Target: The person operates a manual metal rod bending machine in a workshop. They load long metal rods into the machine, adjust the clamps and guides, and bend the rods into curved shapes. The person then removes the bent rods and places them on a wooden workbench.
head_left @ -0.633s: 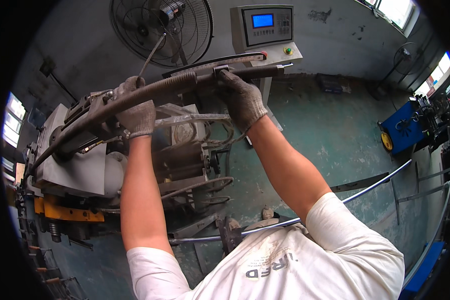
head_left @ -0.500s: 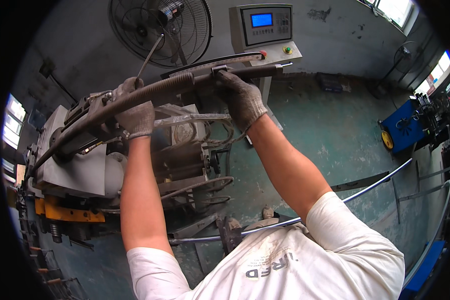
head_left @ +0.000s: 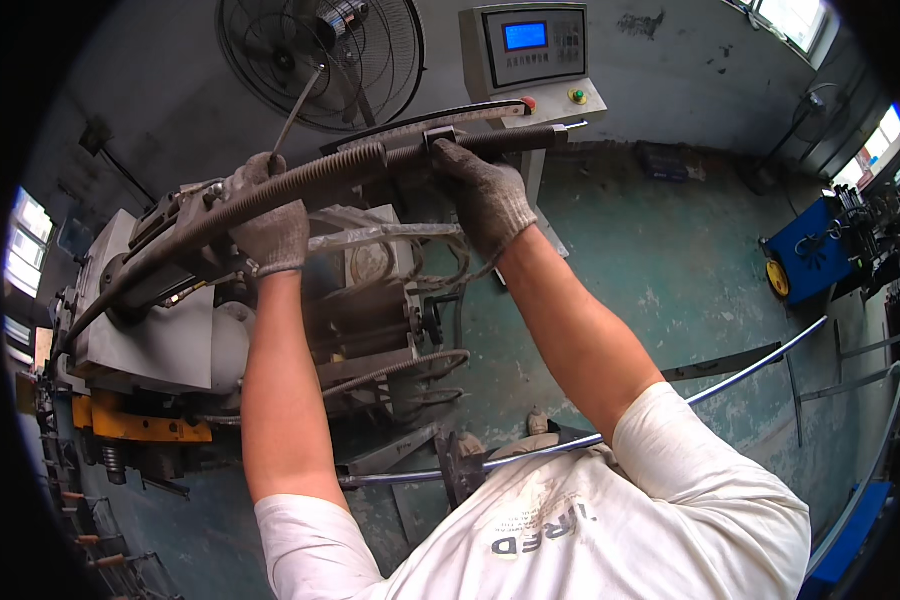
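A long dark threaded rod [head_left: 320, 180], ribbed along its middle, runs from the grey machine [head_left: 150, 340] on the left up toward a control box. My left hand [head_left: 278, 238], in a dirty knit glove, reaches beneath this rod. Its fingers show curled on the far side, beside a thin metal lever [head_left: 298, 115], but what they grip is hidden. Farther right, my right hand [head_left: 485, 195], gloved too, is closed on the rod just beside a small dark block [head_left: 438, 134]. Its thumb lies on the near side, and the other fingers are mostly hidden.
A control box [head_left: 532, 55] with a lit blue screen stands beyond the rod, near a large fan [head_left: 320, 60]. Hoses [head_left: 460, 265] hang under the rod. A shiny curved tube [head_left: 730, 380] crosses in front of my body. A blue cart [head_left: 808, 250] stands at right.
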`<action>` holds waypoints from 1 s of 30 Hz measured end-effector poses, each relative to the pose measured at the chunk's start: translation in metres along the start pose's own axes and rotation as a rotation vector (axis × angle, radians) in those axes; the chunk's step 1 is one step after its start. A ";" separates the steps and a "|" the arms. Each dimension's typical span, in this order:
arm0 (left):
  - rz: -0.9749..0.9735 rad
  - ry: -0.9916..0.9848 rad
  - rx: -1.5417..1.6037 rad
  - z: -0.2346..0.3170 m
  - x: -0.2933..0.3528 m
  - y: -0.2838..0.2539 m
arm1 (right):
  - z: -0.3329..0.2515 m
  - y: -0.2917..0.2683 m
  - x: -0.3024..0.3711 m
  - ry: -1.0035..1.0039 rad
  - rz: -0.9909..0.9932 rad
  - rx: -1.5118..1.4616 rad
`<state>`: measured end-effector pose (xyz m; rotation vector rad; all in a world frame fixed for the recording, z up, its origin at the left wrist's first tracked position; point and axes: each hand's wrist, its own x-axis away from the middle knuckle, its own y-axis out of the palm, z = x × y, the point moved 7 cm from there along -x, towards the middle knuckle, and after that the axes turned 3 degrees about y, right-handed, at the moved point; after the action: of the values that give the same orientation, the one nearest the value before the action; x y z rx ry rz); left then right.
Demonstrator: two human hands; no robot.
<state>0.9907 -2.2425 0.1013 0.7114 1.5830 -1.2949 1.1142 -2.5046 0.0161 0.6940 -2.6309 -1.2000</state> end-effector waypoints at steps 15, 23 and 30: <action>0.009 -0.008 0.034 0.001 0.000 -0.001 | -0.002 0.001 0.006 -0.004 0.050 0.075; 0.013 0.010 -0.008 -0.001 0.001 0.001 | 0.002 -0.001 0.002 0.013 0.065 0.083; 0.009 0.004 0.004 0.001 -0.001 0.000 | -0.001 -0.006 0.002 0.003 0.016 0.121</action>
<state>0.9912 -2.2438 0.1018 0.7225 1.5792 -1.2913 1.1151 -2.5093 0.0122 0.6921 -2.7195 -1.0421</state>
